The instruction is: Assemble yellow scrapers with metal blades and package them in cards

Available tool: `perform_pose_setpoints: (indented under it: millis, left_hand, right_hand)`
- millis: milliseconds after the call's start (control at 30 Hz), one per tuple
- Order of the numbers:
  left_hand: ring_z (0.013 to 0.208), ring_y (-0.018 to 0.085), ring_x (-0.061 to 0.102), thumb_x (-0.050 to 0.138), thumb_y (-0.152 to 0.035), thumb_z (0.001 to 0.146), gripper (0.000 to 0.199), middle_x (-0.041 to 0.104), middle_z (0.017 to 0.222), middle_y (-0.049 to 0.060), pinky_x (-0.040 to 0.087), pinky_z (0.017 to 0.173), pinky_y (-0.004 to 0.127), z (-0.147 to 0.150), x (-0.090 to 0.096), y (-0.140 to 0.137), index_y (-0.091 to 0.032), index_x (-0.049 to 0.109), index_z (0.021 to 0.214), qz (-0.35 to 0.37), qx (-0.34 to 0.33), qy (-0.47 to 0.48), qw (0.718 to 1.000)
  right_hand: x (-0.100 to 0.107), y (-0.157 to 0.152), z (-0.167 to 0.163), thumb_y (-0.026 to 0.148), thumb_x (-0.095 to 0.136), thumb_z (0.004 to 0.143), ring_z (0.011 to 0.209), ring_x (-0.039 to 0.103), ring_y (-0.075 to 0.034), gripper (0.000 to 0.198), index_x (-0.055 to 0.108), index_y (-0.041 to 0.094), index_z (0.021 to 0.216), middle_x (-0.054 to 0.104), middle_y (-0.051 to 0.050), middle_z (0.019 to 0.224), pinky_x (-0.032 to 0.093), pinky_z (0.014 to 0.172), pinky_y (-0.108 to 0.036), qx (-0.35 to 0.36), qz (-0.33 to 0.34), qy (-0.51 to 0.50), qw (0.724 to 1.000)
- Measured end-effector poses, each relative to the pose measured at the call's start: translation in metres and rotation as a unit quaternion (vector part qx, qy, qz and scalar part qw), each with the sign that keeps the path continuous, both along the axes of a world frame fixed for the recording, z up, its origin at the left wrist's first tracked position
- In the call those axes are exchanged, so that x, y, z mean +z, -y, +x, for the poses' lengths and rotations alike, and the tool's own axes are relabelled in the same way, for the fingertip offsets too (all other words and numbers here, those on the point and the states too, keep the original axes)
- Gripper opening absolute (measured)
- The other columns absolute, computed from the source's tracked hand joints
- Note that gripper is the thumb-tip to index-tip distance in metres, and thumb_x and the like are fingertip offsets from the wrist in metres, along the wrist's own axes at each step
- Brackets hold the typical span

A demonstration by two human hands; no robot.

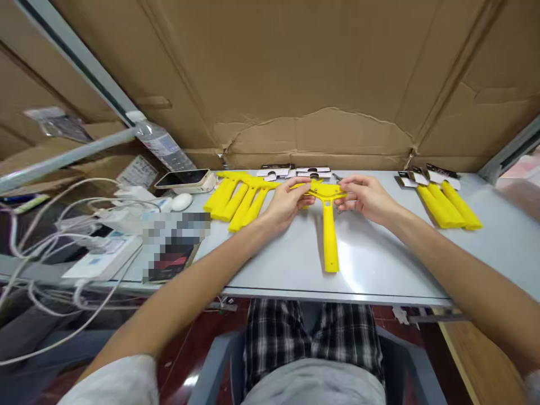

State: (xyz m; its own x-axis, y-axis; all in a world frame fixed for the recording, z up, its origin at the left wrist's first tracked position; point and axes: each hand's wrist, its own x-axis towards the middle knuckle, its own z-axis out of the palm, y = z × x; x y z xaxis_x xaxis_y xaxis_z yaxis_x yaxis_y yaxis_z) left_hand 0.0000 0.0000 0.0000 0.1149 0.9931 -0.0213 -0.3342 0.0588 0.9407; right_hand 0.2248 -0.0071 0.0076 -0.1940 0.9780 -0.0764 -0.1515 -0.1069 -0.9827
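A yellow T-shaped tool (330, 236), which looks like a scraper or squeegee handle, is between my hands with its grip pointing toward me. My left hand (289, 203) pinches the left end of its crossbar. The fingers of my right hand (368, 198) are closed at the right end, and a small dark metal piece shows near their tips. Small round fasteners sit on the tool's head. Left of my left hand lie several similar yellow T-shaped tools (234, 202) in a row. Behind my hands are white-and-black header cards (313, 172), partly hidden.
Several yellow handles with card tops (449, 205) lie at the right of the grey table (379, 270). At left are a phone (185, 179), a plastic bottle (162, 143), a power strip (105, 256) and tangled white cables. Cardboard (312, 73) walls the back.
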Motion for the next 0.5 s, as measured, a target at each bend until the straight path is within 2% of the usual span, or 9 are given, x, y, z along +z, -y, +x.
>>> perform_pose_setpoints:
  millis: [233,500]
  left_hand:
    - [0.058,0.010,0.072,0.071,-0.006,0.094,0.019,0.075,0.073,0.002,0.060,0.066,0.021,-0.0002,-0.0028,0.0016,-0.013,0.071,0.111,-0.013,0.006,-0.024,1.000]
    - [0.062,0.011,0.073,0.076,-0.011,0.097,0.007,0.078,0.079,0.004,0.062,0.069,0.023,-0.0015,-0.0074,-0.0026,-0.012,0.075,0.105,0.020,0.004,-0.026,0.999]
  right_hand:
    - [0.0037,0.0016,0.0006,0.022,0.081,0.080,0.075,0.075,-0.019,0.035,0.062,0.013,0.107,0.073,-0.014,0.105,0.066,0.068,-0.034,0.010,-0.008,0.021,1.000]
    - [-0.0006,-0.0007,0.0027,0.030,0.084,0.084,0.081,0.076,-0.017,0.038,0.068,0.011,0.113,0.073,-0.016,0.119,0.066,0.070,-0.032,0.021,-0.002,0.022,1.000]
